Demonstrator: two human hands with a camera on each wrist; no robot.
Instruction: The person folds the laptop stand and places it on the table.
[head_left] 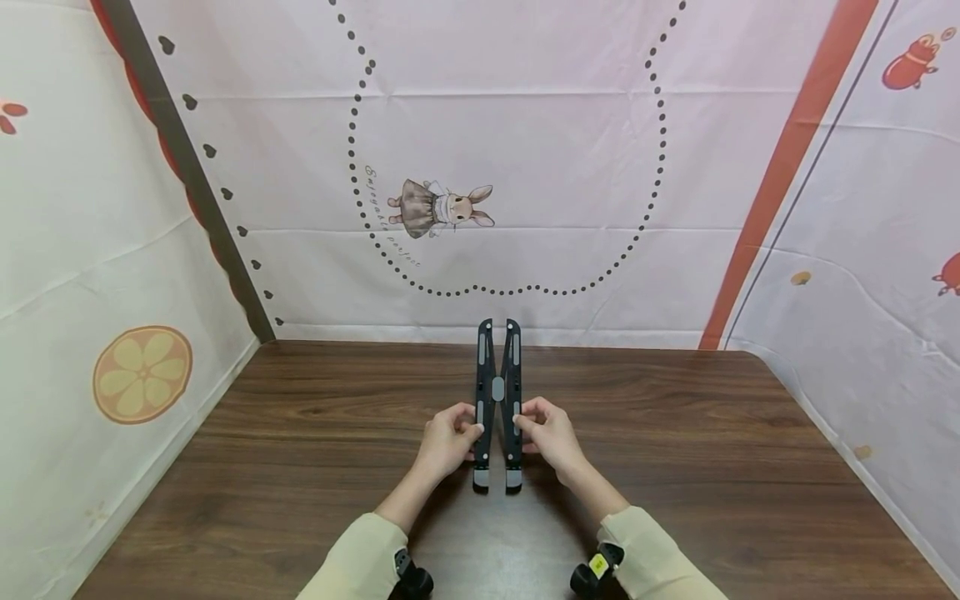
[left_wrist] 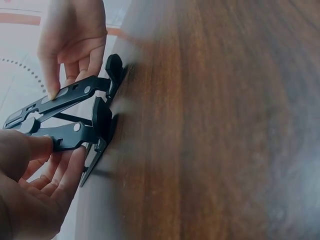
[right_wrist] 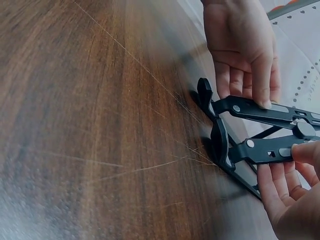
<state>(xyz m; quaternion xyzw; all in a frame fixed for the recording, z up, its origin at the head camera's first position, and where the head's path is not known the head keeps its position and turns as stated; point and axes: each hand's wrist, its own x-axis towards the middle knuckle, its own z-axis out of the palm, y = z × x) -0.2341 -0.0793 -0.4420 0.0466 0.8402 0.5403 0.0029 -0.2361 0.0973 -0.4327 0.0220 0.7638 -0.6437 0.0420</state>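
Note:
A black folding laptop stand (head_left: pixel 484 442) with grey pads stands on the table, its two long arms joined at a grey middle hub and spread in a narrow X. My left hand (head_left: pixel 444 442) pinches the left arm between thumb and fingers, below the hub. On the other side my right hand (head_left: pixel 552 437) pinches the right arm at about the same height. In the left wrist view, the stand (left_wrist: pixel 75 95) shows upturned front hooks and thin struts underneath. The right wrist view has the thumb of my right hand (right_wrist: pixel 300 200) on top of the arm, fingers beneath.
The brown wooden table (head_left: pixel 337 400) reaches back to a white printed cloth (head_left: pixel 525 167) hanging behind it. More white cloth walls (head_left: pixel 150 275) close in both sides. A small black device (head_left: pixel 411 577) sits at each sleeve's cuff.

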